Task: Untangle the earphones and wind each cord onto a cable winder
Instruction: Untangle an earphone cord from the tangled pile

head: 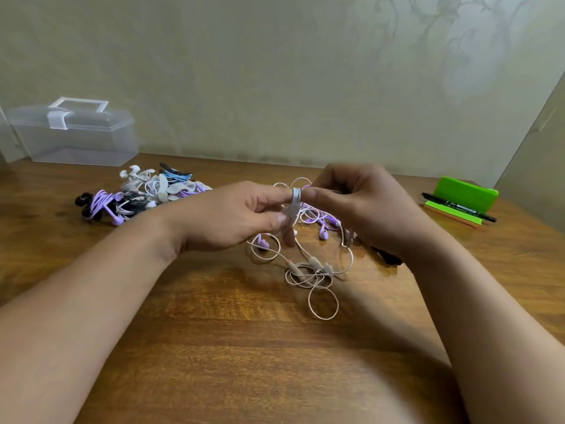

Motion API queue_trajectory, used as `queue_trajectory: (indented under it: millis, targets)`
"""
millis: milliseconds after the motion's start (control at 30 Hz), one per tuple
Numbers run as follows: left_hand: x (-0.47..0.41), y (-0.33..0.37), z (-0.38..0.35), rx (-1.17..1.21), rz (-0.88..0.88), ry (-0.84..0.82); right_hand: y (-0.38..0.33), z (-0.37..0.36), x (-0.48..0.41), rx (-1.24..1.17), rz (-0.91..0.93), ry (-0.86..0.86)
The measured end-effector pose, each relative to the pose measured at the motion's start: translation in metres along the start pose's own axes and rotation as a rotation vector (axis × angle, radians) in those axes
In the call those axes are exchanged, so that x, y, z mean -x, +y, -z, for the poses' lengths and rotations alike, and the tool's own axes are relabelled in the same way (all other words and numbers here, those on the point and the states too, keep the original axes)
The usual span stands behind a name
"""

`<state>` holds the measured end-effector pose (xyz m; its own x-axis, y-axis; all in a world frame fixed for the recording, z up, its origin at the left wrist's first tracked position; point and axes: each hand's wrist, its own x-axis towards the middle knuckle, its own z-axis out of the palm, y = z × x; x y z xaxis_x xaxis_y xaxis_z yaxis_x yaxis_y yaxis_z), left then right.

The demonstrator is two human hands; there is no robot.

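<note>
Bare surface lies nearest. Beyond it, loose pale cord loops lie under the hands. The left hand pinches the grey cable winder; the right hand, fingers curled, pinches cord at its wrapped top. Wound earphones are piled far left, near the clear box.

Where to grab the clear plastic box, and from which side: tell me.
Probably by the handle on top of the clear box, coming down from above: it stands up off the lid as an open loop to hook fingers through, while the walls look wide and smooth.
</note>
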<state>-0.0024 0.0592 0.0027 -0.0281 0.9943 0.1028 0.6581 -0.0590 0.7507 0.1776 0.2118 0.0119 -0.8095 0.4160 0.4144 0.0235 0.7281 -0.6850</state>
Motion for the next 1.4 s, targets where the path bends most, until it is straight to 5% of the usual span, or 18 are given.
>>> queue_trajectory:
  millis: [167, 333, 433, 600, 733, 867, 1133, 1400]
  targets:
    - [0.005, 0.003, 0.005, 0.027, -0.042, -0.252, 0.002, -0.001, -0.001, -0.256, 0.011, -0.115]
    - [0.007, 0.005, 0.005, 0.461, -0.094, -0.387, 0.013, -0.006, -0.006, -0.531, -0.036, -0.222]
    - [0.007, 0.004, 0.006, 0.683, -0.199, -0.252, 0.014, -0.012, -0.007, -0.586, -0.047, -0.196]
    - [-0.007, 0.0, 0.005, 0.815, -0.179, 0.193, 0.01, -0.026, -0.003, -0.306, -0.086, -0.214]
    - [-0.014, -0.004, 0.0, 0.387, -0.111, 0.541, 0.0, -0.035, 0.0, -0.179, -0.1, -0.308]
    - [-0.016, -0.018, -0.004, -0.157, -0.076, 0.579, -0.004, -0.029, 0.0, -0.12, -0.084, -0.289]
    - [-0.014, -0.012, 0.003, -0.025, -0.012, 0.527, 0.005, -0.001, -0.003, 0.048, -0.1, -0.019]
    - [-0.01, -0.013, 0.002, -0.112, 0.018, 0.328, 0.005, 0.0, -0.007, -0.244, -0.098, 0.135]
